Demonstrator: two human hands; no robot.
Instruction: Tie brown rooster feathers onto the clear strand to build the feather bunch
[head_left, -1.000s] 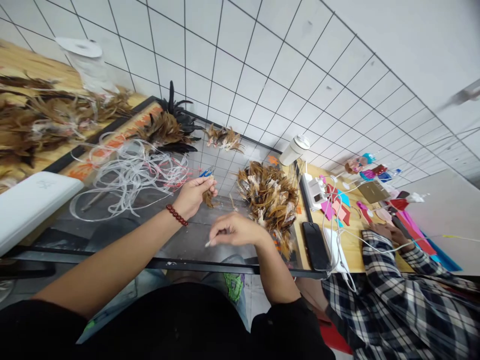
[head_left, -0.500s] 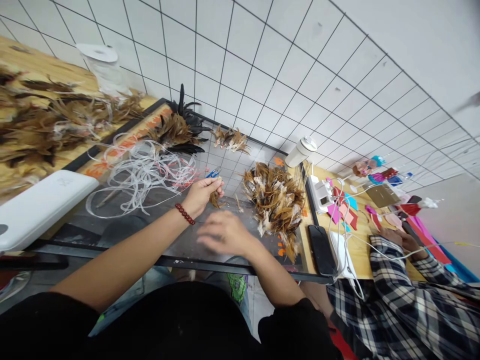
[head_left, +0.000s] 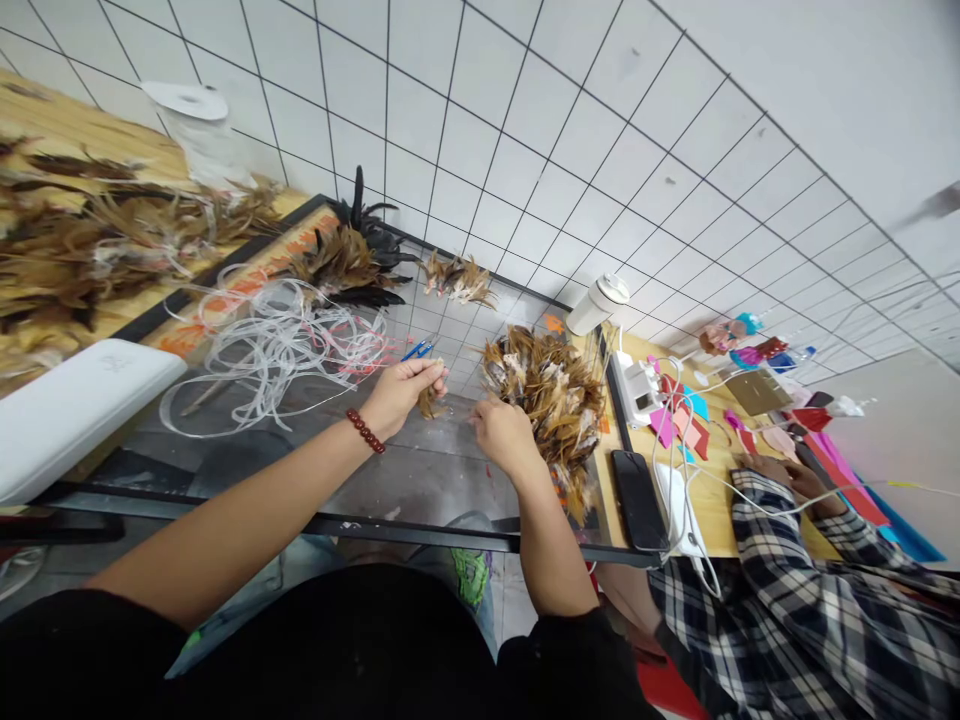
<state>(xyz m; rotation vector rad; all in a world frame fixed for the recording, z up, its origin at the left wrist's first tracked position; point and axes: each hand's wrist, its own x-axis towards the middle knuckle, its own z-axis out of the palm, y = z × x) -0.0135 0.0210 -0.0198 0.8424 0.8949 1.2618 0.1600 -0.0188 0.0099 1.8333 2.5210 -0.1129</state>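
My left hand [head_left: 403, 398], a dark red bead bracelet on its wrist, pinches a small tuft of brown feathers [head_left: 429, 404] above the grey table surface. Just beyond its fingers is a blue-handled tool [head_left: 417, 350], possibly small snips, partly hidden. My right hand [head_left: 504, 432] has its fingers drawn together low over the surface, beside a large heap of brown feathers [head_left: 561, 390]. Anything between those fingertips is too small to make out. Left of my left hand lies a loose tangle of clear plastic strip [head_left: 281, 350].
Brown and black feathers [head_left: 349, 260] and a small feather row [head_left: 456, 278] lie at the back. A white case [head_left: 90, 410] sits left. A white cup [head_left: 598, 305], a phone [head_left: 637, 500] and cables are right. Another person's plaid sleeve [head_left: 780, 560] is far right.
My right hand has moved right and slightly up, from near my left wrist to beside the feather heap, its fingers closing. My left hand has stayed nearly still with the feathers.
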